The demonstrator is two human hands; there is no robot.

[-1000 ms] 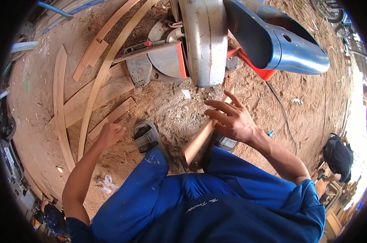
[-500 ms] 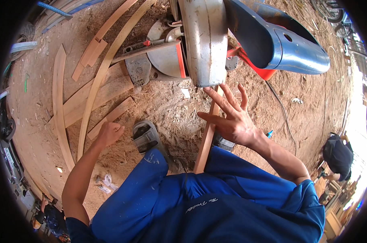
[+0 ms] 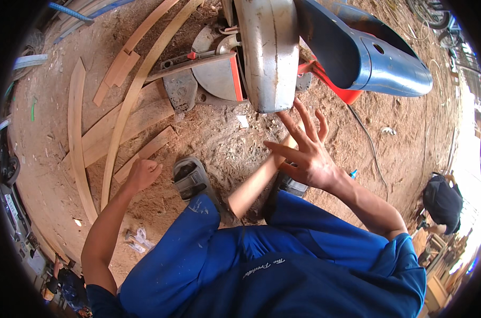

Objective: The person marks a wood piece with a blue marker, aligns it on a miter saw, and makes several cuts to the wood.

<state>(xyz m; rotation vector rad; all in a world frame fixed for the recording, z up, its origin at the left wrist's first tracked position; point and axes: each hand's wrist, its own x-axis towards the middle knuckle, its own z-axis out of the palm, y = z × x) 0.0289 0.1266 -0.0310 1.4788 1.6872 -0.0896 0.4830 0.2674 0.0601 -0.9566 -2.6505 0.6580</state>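
Note:
My right hand is spread, its fingers apart, over a light wooden strip. The strip slants from beneath the hand down toward my legs, slightly smeared by motion. Close beyond my fingertips is the lower end of a scuffed silver housing on what looks like a cutting saw. Whether the fingertips touch that housing, I cannot tell. My left hand is curled into a loose fist on the left, near a short wooden piece, with nothing visible in it.
Curved wooden strips and a wide board lie on the dirt ground at left. A blue curved shell projects right of the saw, above a red part. A black cable runs on the ground. Another person is at far right.
The wooden strip's near end has swung left, between my legs. My right hand has shifted slightly right, its fingers spread. My left hand has stayed put.

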